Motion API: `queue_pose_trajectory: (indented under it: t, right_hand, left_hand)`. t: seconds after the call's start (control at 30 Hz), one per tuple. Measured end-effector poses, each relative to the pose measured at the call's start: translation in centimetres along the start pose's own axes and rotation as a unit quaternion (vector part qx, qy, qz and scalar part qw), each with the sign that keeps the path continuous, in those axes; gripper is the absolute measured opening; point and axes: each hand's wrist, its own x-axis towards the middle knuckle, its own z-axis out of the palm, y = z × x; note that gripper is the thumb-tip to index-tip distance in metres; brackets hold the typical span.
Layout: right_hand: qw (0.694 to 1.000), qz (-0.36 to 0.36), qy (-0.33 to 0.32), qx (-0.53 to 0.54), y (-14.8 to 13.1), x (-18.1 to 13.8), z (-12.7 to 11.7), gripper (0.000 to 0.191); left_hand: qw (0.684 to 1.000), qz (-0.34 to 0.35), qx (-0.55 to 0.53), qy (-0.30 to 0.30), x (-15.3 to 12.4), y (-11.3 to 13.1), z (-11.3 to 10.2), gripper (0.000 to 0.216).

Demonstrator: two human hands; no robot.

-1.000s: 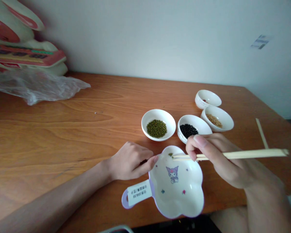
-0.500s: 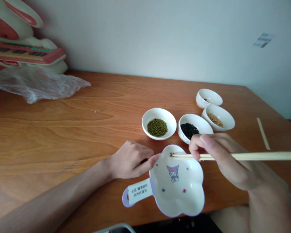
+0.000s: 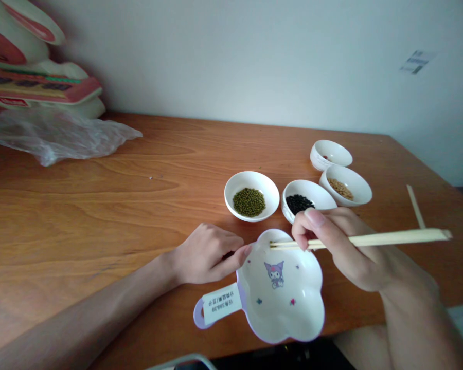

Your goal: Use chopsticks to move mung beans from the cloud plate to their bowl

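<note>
A white, flower-shaped dish (image 3: 306, 282) with a lilac rim, cartoon print and labelled handle (image 3: 221, 304) lies near the table's front edge. My left hand (image 3: 212, 254) pinches its upper left rim. Held in my right hand (image 3: 343, 252) is a pair of wooden chopsticks (image 3: 397, 238); their tips are close together inside the dish's top lobe, at a tiny greenish bit (image 3: 272, 245). Whether the tips grip that bit, I cannot tell. Just beyond the dish stand a white bowl (image 3: 270, 190) of mung beans (image 3: 249, 202) and another bowl (image 3: 324, 195) of black beans (image 3: 299, 203), partly behind my right hand.
Farther right are a bowl (image 3: 360, 187) of tan beans or nuts and a bowl (image 3: 341, 154) with a few reddish pieces. A pale strip (image 3: 415, 206) lies at the right. Clear plastic (image 3: 73, 139) and a rabbit-shaped toy keyboard (image 3: 34, 85) occupy the back left.
The chopsticks' back ends have swung up slightly and my right hand has shifted a little left. Their tips stay in the top lobe. My left hand keeps its place on the rim.
</note>
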Motion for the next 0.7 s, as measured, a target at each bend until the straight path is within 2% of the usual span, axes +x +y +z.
queue_pose_trajectory:
  t: [0.23,0.43,0.53,0.63,0.7]
  right_hand:
    - [0.999,-0.014,0.035,0.039,-0.5,-0.3,-1.0,0.059]
    - [0.981,-0.078,0.158,0.081,-1.7,1.5,-2.5,0.068]
    - [0.973,-0.073,0.207,0.076,-1.3,2.5,-2.5,0.065]
    - [0.977,-0.056,0.194,0.074,-1.0,2.0,-2.5,0.064]
    - [0.985,-0.044,0.153,0.069,-1.0,1.0,-2.7,0.067]
  left_hand:
    - [1.000,-0.005,0.012,0.000,0.1,-0.1,0.1,0.045]
    - [1.000,0.000,0.003,0.003,0.0,-0.3,0.2,0.044]
    - [1.000,0.004,-0.001,0.000,0.0,-0.3,0.1,0.043]
    - [1.000,0.006,0.000,0.001,0.0,-0.3,0.1,0.042]
    - [1.000,0.005,0.003,0.001,0.0,-0.3,0.2,0.043]
